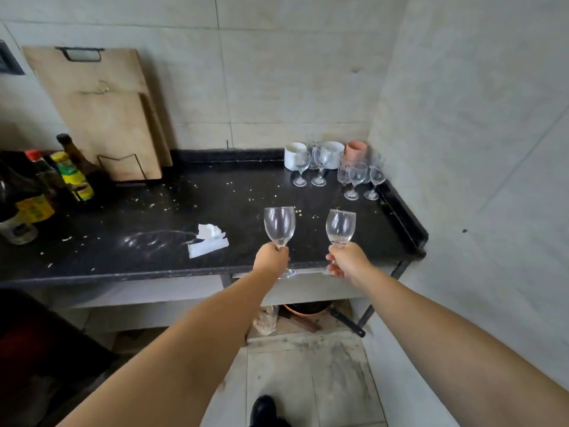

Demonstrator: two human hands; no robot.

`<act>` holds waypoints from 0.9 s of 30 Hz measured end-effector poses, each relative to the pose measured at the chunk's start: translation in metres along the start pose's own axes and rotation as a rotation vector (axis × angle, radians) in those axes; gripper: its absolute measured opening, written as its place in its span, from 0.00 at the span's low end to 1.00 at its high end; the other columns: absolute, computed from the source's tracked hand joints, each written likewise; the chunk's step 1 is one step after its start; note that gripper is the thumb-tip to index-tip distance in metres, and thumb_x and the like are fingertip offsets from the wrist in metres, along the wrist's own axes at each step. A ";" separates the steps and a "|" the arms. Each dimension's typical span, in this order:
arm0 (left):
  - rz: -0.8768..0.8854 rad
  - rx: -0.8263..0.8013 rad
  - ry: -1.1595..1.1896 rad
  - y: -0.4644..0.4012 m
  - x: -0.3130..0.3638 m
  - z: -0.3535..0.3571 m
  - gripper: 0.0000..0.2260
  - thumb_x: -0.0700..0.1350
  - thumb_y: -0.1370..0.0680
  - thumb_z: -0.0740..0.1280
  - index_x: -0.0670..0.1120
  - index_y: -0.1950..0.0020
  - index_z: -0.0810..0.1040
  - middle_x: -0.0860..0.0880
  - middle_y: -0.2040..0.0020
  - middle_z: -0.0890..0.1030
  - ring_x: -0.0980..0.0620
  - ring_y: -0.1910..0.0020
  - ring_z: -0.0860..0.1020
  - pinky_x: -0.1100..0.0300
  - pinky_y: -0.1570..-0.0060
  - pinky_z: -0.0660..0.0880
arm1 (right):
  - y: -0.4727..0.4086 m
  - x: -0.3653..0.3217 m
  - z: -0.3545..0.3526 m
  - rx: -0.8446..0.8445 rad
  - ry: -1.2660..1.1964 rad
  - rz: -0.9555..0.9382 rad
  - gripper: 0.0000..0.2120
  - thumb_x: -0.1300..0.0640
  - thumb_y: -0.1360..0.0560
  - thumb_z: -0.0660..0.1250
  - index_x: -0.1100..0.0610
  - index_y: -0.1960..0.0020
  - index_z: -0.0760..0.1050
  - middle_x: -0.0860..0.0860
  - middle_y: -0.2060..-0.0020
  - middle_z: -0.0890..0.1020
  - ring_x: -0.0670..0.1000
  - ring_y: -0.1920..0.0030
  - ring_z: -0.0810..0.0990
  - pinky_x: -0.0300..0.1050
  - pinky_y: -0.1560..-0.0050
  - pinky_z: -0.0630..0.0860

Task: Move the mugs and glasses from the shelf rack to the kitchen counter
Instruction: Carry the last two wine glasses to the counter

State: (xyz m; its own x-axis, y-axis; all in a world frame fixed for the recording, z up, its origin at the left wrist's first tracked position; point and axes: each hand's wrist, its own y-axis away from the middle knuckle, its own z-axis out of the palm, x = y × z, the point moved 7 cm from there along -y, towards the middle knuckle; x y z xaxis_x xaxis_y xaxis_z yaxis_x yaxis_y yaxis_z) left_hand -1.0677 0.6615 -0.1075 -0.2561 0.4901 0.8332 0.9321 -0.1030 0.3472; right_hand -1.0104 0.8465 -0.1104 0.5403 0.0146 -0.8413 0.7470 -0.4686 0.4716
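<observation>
Counter (pixel 172 217): broad dark speckled stone slab, glossy, littered with pale crumbs and a crumpled white paper scrap (pixel 208 239), raised lip along the back and right edge. Hard on glass if set down fast; gritty crumbs under a foot could tilt a stem.

Cluster of mugs and stemmed glasses (pixel 335 167) packed into the far right corner: white and pink ceramic cylinders behind thin clear bowls. Little room there, so likely to clink or topple a neighbour when reaching in.

Left glass (pixel 279 224) and right glass (pixel 340 227): smooth, transparent, tulip-shaped, upright above the counter's front edge, well apart.

Left hand (pixel 271 259) and right hand (pixel 347 261): each wrapped round a slender stem. Slippery, top-heavy, prone to swinging.
</observation>
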 end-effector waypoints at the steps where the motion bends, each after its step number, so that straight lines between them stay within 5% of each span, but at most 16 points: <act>1: 0.002 -0.006 -0.012 -0.029 0.014 0.000 0.08 0.40 0.22 0.60 0.41 0.55 0.78 0.40 0.55 0.82 0.42 0.55 0.80 0.48 0.45 0.78 | -0.025 -0.015 0.003 0.007 -0.014 0.012 0.03 0.58 0.21 0.59 0.56 0.53 0.70 0.50 0.66 0.77 0.47 0.77 0.75 0.35 0.81 0.70; 6: -0.014 -0.057 -0.015 -0.102 0.044 0.013 0.08 0.40 0.22 0.60 0.41 0.55 0.77 0.44 0.57 0.80 0.46 0.58 0.77 0.56 0.54 0.75 | -0.090 -0.032 0.004 -0.004 -0.145 0.120 0.03 0.60 0.21 0.60 0.59 0.49 0.70 0.53 0.63 0.76 0.50 0.72 0.74 0.53 0.56 0.84; 10: -0.083 -0.091 0.013 -0.148 0.056 0.037 0.11 0.40 0.22 0.59 0.37 0.47 0.78 0.49 0.63 0.77 0.52 0.68 0.75 0.65 0.69 0.73 | -0.135 -0.049 -0.004 -0.010 -0.111 0.131 0.06 0.60 0.21 0.59 0.58 0.45 0.70 0.52 0.61 0.76 0.49 0.70 0.75 0.38 0.77 0.78; 12: -0.117 -0.105 0.039 -0.171 0.061 0.052 0.10 0.41 0.21 0.59 0.38 0.48 0.78 0.49 0.63 0.77 0.53 0.71 0.74 0.63 0.68 0.74 | -0.164 -0.058 -0.008 -0.017 -0.100 0.131 0.07 0.60 0.20 0.59 0.57 0.43 0.70 0.52 0.61 0.76 0.48 0.69 0.75 0.33 0.81 0.72; 15: -0.140 -0.089 0.074 -0.209 0.071 0.071 0.07 0.40 0.22 0.61 0.39 0.52 0.77 0.48 0.66 0.77 0.53 0.71 0.73 0.57 0.62 0.76 | -0.213 -0.072 -0.013 -0.040 -0.083 0.130 0.08 0.60 0.20 0.58 0.57 0.42 0.70 0.52 0.61 0.76 0.48 0.70 0.74 0.32 0.82 0.71; 22: -0.263 -0.014 0.173 -0.281 0.083 0.101 0.06 0.40 0.23 0.62 0.40 0.54 0.78 0.49 0.69 0.77 0.53 0.69 0.76 0.61 0.66 0.74 | -0.313 -0.092 -0.015 -0.112 0.039 0.109 0.05 0.57 0.22 0.60 0.56 0.47 0.71 0.50 0.59 0.79 0.46 0.72 0.74 0.35 0.77 0.70; 27: -0.317 0.027 0.249 -0.315 0.075 0.117 0.04 0.40 0.23 0.64 0.43 0.55 0.77 0.48 0.63 0.80 0.50 0.62 0.79 0.52 0.48 0.78 | -0.358 -0.083 0.001 -0.141 -0.082 0.111 0.05 0.62 0.21 0.59 0.60 0.48 0.72 0.51 0.59 0.77 0.46 0.66 0.77 0.36 0.73 0.76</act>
State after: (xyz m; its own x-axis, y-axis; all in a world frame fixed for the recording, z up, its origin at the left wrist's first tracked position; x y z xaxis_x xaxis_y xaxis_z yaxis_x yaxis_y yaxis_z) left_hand -1.3506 0.8319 -0.2051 -0.5830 0.2690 0.7666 0.8026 0.0443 0.5949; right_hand -1.3227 1.0118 -0.2097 0.5932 -0.1049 -0.7982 0.7346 -0.3351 0.5900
